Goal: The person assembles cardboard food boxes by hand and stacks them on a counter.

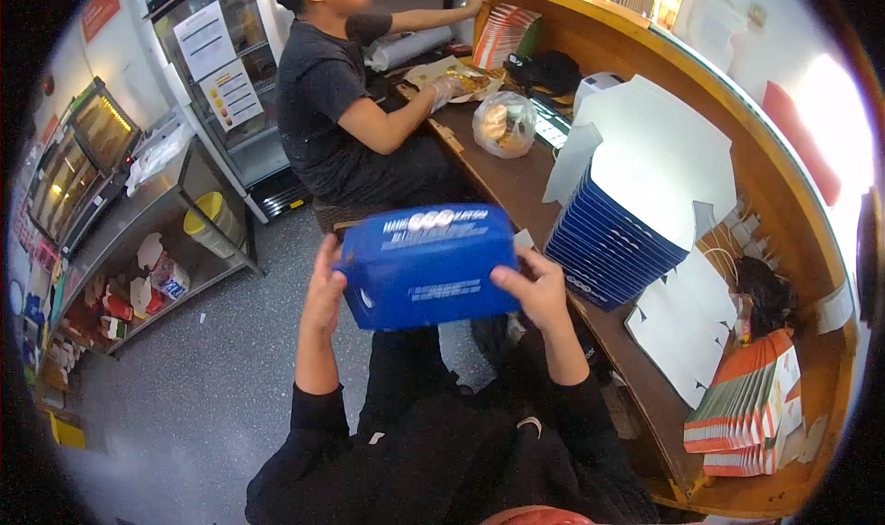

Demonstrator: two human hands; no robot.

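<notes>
A blue cardboard food box with white print is held up in front of my body, above my lap. My left hand grips its left end, and my right hand grips its right end with the thumb on the printed face. Just right of my right hand, on the brown counter, stands a tall stack of nested blue boxes. The top one has its white inner side showing and its lid flaps raised. The inside of the box I hold is hidden from view.
A white unfolded carton lies beside the stack, near orange-and-white cartons. Farther along the counter sit a clear bag of food and a co-worker with a gloved hand. A steel shelf stands left.
</notes>
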